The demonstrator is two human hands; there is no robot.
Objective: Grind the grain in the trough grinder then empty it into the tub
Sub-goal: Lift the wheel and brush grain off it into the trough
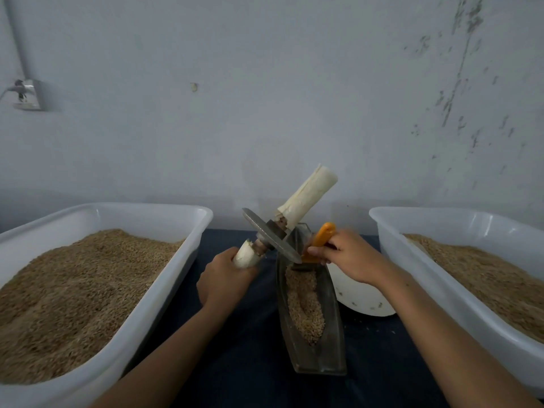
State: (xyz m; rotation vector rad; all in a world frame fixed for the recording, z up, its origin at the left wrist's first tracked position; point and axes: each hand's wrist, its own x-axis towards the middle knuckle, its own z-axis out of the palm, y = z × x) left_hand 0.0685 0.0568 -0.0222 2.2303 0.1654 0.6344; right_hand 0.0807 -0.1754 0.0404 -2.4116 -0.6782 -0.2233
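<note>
A narrow boat-shaped metal trough grinder (pixel 331 343) lies on the dark table between my arms, with crushed grain (pixel 304 304) along its groove. My left hand (pixel 225 278) grips the near cloth-wrapped handle of the grinding wheel (pixel 269 235). The wheel is lifted and tilted above the trough's far end, and its other wrapped handle (pixel 307 194) points up and to the right. My right hand (pixel 350 256) holds an orange-handled tool (pixel 321 240) against the wheel's lower edge, just over the grain.
A large white tub (pixel 188 213) heaped with grain stands on the left. A second white tub (pixel 391 231) with grain stands on the right. A white round bowl (pixel 359 298) sits under my right wrist beside the trough. A grey wall runs close behind.
</note>
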